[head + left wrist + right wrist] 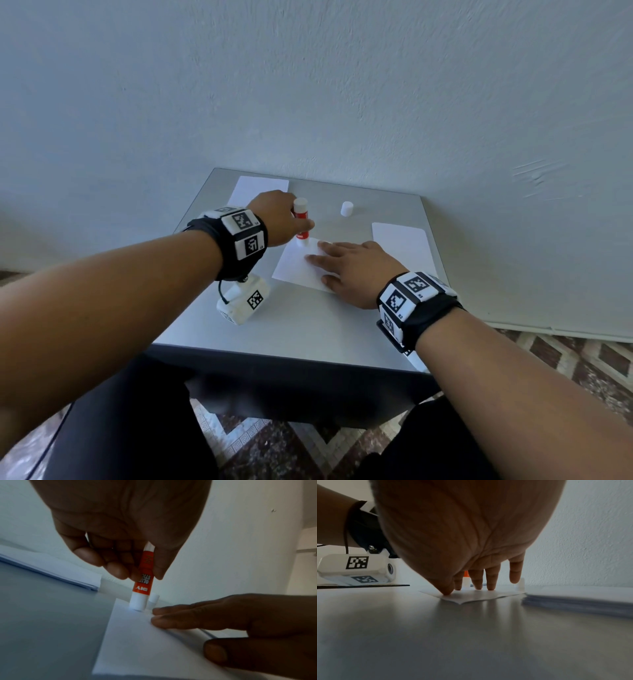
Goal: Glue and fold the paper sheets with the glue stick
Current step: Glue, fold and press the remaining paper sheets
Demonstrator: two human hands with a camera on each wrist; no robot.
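The left hand (279, 219) pinches the glue stick (143, 580) between thumb and fingertips, holding it nearly upright with its white tip down on the far corner of a paper sheet (299, 267) that lies in the middle of the grey surface (308, 322). The right hand (352, 270) is spread flat on the same sheet, fingers straight and pressing it down just beside the glue tip; from the right wrist view the fingertips (477, 586) and thumb bear on the paper while the near edge lifts a little off the surface. The cap (346, 209) stands apart, farther back, and two stacks of paper wait at the sides: one at the far left (255, 188), one at the right (404, 243). The risk, as I judge it, lies in the stroke: the glue tip sits right at the corner, so a drag outward could run off the edge and smear the surface, which would then catch the sheet at folding. A drag toward the right hand could smear glue on the fingertips (they are very close to the tip), and sticky fingers would lift or wrinkle the paper. If the right hand eases its pressure, the tacky stick may pull the light sheet along and buckle it. Whether any glue has been laid down yet cannot be told from these views.
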